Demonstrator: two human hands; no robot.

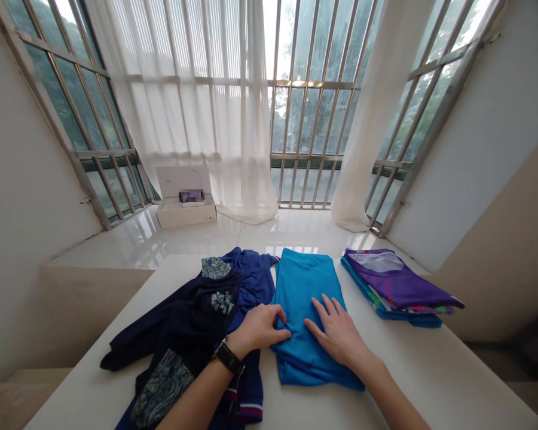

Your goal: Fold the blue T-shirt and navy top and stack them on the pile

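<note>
A bright blue garment [307,280], folded into an upright rectangle, lies on the white table in front of me. My left hand [260,327], with a dark watch [228,357] on the wrist, is curled at its left edge, thumb and forefinger closed on the cloth. Spread flat across the right half of the same garment is my right hand [336,331], fingers apart. Left of it, partly under my left forearm, are a loose dark navy garment with patterned patches [188,310] and a royal blue garment with striped trim [255,275]. The blue garment's exact kind cannot be made out.
To the right sits a stack of folded clothes [399,286], purple on top. An open white box [186,214] stands on the glossy sill behind the white table [399,370]. White curtains [242,119] hang before barred windows.
</note>
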